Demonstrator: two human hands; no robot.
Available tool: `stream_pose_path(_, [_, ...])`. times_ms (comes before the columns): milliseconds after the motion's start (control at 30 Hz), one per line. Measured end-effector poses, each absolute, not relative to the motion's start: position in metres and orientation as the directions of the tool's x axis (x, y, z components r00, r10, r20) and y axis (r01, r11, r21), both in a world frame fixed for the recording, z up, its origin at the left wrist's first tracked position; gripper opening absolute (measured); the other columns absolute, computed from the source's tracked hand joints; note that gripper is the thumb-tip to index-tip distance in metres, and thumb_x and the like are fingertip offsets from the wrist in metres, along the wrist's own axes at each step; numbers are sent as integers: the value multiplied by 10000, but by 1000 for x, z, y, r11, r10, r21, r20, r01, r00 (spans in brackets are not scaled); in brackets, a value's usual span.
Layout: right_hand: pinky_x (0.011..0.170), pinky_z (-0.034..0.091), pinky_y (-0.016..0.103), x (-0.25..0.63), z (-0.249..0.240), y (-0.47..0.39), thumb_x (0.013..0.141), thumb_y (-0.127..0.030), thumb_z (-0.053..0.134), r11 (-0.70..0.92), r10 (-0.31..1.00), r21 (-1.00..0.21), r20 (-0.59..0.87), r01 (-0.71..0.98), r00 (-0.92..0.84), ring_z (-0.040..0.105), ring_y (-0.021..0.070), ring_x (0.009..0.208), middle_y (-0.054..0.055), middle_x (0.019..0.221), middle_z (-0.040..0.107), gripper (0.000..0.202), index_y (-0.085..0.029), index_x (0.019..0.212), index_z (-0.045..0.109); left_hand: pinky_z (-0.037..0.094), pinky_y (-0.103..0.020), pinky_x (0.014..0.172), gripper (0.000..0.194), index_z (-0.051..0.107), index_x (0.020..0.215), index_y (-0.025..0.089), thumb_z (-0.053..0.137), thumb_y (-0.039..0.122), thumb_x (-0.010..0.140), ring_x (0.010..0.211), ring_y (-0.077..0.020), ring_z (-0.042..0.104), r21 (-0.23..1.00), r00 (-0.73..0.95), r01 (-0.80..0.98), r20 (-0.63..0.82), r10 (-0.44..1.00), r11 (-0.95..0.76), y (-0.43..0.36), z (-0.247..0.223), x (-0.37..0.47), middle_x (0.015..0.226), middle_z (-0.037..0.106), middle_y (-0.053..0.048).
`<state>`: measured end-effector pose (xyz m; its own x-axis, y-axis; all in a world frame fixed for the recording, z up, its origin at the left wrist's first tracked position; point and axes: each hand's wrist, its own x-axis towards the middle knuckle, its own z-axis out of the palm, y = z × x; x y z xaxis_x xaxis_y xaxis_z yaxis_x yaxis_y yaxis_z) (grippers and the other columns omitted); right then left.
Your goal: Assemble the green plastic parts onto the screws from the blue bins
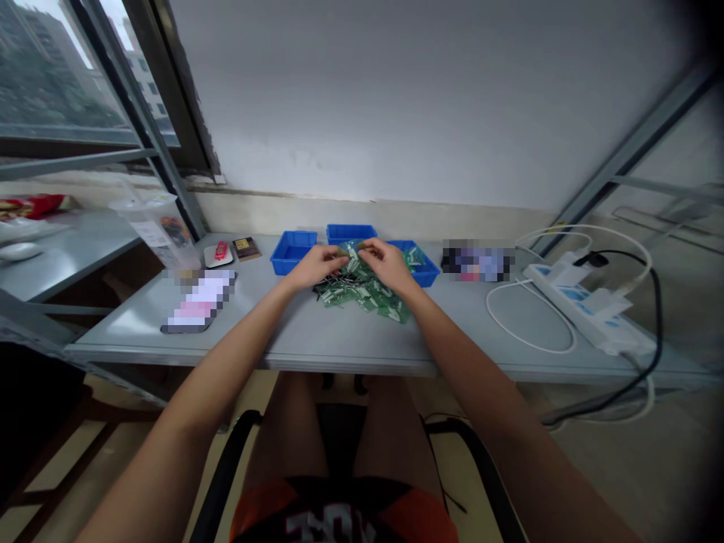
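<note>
My left hand [318,265] and my right hand [385,262] are close together over a pile of green circuit boards [370,294] on the grey table [351,343]. Between the fingertips of both hands is a small green board [351,256], its details too small to make out. Dark thin pieces [335,285] lie at the pile's left side, below my left hand. A blue tray [292,253] stands behind my left hand, and another blue tray [351,232] is at the back. Behind my right hand, a third blue tray [425,276] has green boards in it.
At the left are a phone [202,300], a plastic cup [164,230], a small white dish [219,256] and a brown packet [246,248]. At the right lie a blurred-out device [477,262], white cables and a power strip [588,309]. A wall rises behind the table.
</note>
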<state>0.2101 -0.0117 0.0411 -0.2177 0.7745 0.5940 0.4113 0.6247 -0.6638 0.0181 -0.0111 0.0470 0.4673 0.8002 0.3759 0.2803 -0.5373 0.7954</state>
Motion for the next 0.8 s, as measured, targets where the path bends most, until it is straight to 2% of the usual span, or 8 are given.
stream_pose_path(800, [713, 448, 314, 210, 41, -12, 797, -308, 550, 615, 782, -671, 585, 413, -213, 595, 164, 749, 19, 820, 658, 154, -199, 887, 611, 386, -231, 547, 202, 608, 782, 123, 555, 317, 799, 555, -89, 481, 805, 474, 269, 367, 800, -529, -11, 47, 18, 623, 519, 5])
